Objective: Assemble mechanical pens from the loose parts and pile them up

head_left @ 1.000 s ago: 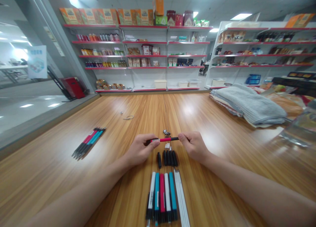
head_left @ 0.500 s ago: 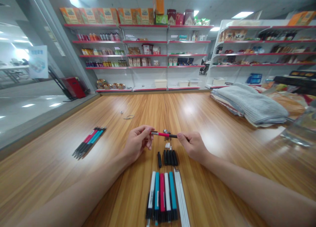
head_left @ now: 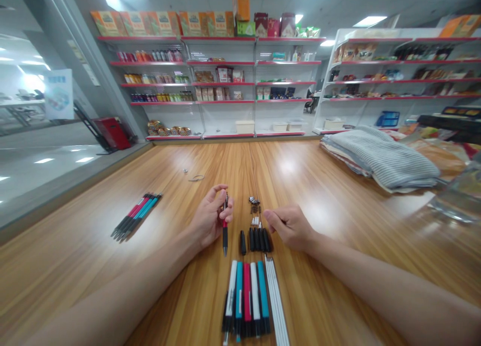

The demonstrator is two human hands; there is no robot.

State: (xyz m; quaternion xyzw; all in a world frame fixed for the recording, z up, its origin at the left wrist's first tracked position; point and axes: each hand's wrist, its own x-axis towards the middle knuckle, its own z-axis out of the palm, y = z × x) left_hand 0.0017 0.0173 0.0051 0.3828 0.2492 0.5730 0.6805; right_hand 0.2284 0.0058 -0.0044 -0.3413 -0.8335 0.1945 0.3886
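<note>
1. Left hand (head_left: 208, 215) has its fingers closed around a pink-and-black pen (head_left: 225, 235), held tip-down above the table (head_left: 169, 286), just left of the loose black grips (head_left: 257, 239).
2. Right hand (head_left: 293, 225) is curled up pretty tight, nothing showing in it, hanging out right beside those grips.
3. Tiny white pieces (head_left: 255, 220) and some small metal bits (head_left: 254, 200) sit between the hands.
4. Nearer the person: a row of coloured barrels (head_left: 247, 296), white rods (head_left: 276, 301) alongside.
5. Way off left, a bunch of pens (head_left: 136, 217); far right, striped cloth (head_left: 391, 158).
</note>
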